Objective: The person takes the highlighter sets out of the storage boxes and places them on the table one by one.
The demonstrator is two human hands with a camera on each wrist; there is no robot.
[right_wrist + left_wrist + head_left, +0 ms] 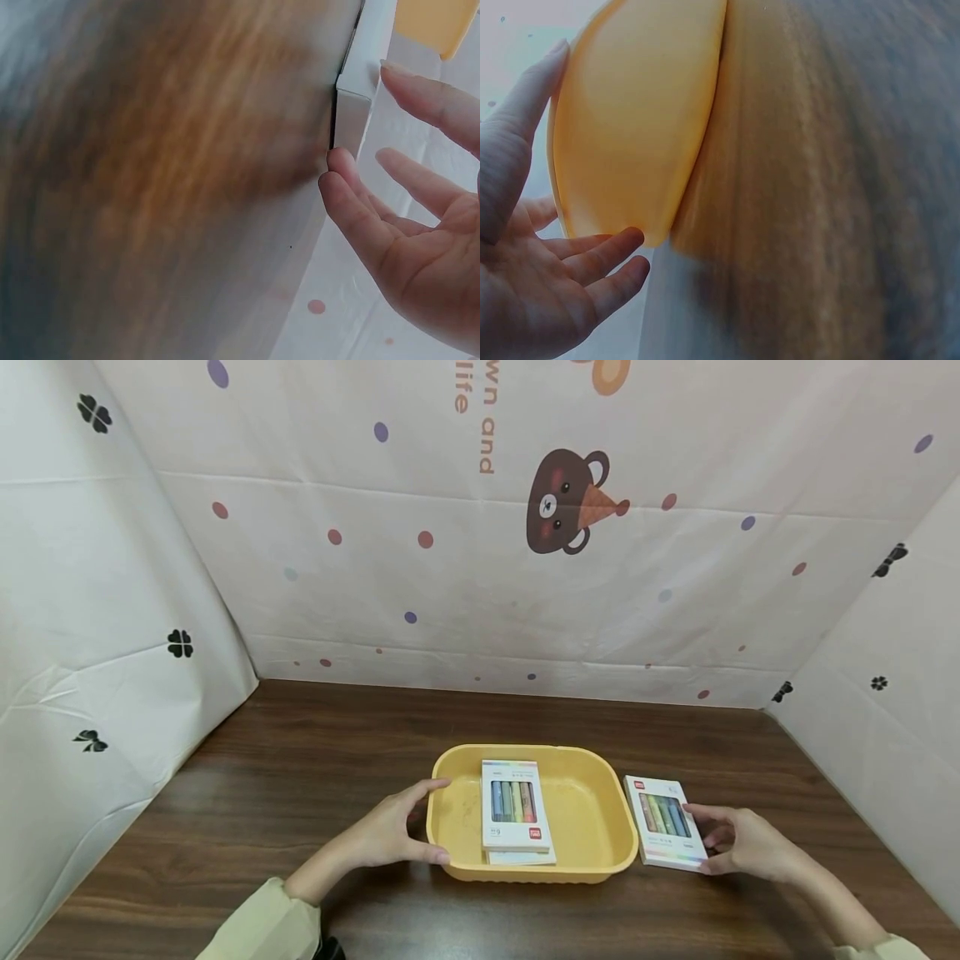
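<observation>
A shallow yellow plastic basket (592, 860) sits on the table. Inside it, towards the left, a white box with a window of coloured sticks (517, 837) lies on top of another white box (522, 858), mostly covered. My left hand (382, 831) is at the basket's left end, thumb and fingers spread along the rim; the left wrist view shows relaxed fingers (607, 259) by the basket wall. Right of the basket, a second windowed box of coloured sticks (671, 852) lies flat. My right hand (753, 843) touches its right edge with loosely bent fingers.
The dark wooden table (337, 735) extends around the basket. A white patterned cloth (480, 593) rises behind it, with more cloth at the left and right sides. The right-hand box lies close beside the basket's right end.
</observation>
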